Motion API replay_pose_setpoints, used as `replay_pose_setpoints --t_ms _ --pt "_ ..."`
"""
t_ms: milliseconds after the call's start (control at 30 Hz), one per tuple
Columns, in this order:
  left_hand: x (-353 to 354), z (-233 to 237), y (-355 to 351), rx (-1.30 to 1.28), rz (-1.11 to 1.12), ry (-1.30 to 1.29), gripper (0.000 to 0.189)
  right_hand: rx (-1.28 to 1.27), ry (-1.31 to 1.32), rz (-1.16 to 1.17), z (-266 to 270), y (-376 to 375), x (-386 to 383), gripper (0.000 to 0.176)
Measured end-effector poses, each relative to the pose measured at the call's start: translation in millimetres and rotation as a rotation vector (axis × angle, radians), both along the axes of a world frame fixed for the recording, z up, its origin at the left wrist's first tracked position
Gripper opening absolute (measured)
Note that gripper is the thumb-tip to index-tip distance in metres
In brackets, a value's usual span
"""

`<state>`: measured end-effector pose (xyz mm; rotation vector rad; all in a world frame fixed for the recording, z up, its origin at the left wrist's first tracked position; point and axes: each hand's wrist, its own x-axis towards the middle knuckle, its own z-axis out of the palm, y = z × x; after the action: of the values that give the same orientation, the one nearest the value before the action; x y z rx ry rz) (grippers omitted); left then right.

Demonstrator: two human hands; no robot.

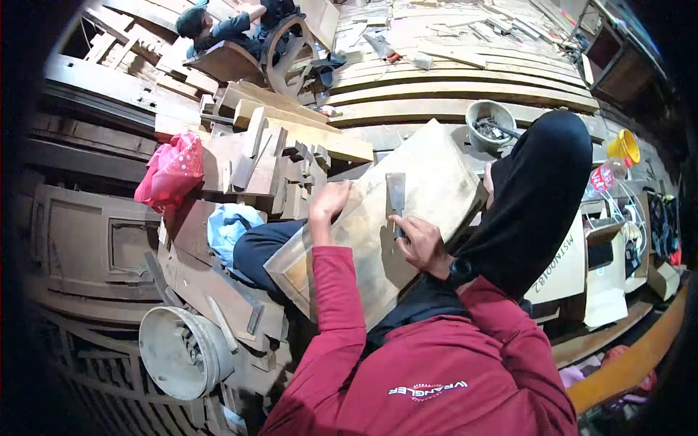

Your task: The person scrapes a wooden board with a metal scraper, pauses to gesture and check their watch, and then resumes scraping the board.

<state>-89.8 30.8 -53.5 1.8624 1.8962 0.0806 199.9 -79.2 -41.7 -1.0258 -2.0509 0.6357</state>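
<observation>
Red sweatshirt (436, 378): worn by the seated person; it is the nearest item and fills the lower frame. A black wristwatch (459, 272) is on the right wrist.

Right hand (422, 243): grip closed round the handle of a scraper (396, 195), whose flat metal blade lies against the board's face and points away from the body.

Left hand (329, 202): grip clamped on the board's left edge, fingers curled over it.

Wooden board (436, 174): pale and broad, propped at a tilt across the lap, its right side leaning on a raised knee in black trousers (542, 189).

Beside the lap, left: blue cloth (229, 225), pink plastic bag (173, 171), white bucket (182, 352).

Beyond the board: stacked wood offcuts (283, 160); grey bowl (489, 123) of small metal parts just past the board's far corner; yellow cup (625, 147) to the right.

Farthest: curved planks (451, 91) across the floor; another person (218, 29) crouched among timber, well apart.

Hazards, as judged: the board rests only on lap and knee, so a hard push could make it slide or twist. The blade sits near the left hand, and a slip sideways could reach those fingers. A steep blade angle may gouge the surface.
</observation>
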Motion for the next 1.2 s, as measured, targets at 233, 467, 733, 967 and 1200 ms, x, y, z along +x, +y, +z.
replay_pose_setpoints --t_ms 233,467,733,967,1200 --pt "15.7 15.6 -15.0 -0.007 0.203 0.003 0.063 -0.043 -0.009 0.003 6.1 -1.0 -1.7 0.051" --pt "27.4 37.2 -17.6 -0.08 0.282 0.028 0.065 -0.014 0.016 0.017 2.6 -1.3 -1.0 0.052" --pt "34.5 47.0 -20.8 -0.067 0.285 0.033 0.063 -0.038 0.012 0.02 -2.5 -2.4 -1.5 0.053" --pt "26.5 31.4 -15.5 -0.087 0.289 0.062 0.063 -0.076 -0.005 0.028 -2.6 -3.4 -0.2 0.055" --pt "23.7 26.0 -19.7 0.049 0.21 0.012 0.07 -0.07 0.014 0.026 0.7 -4.2 1.5 0.053"
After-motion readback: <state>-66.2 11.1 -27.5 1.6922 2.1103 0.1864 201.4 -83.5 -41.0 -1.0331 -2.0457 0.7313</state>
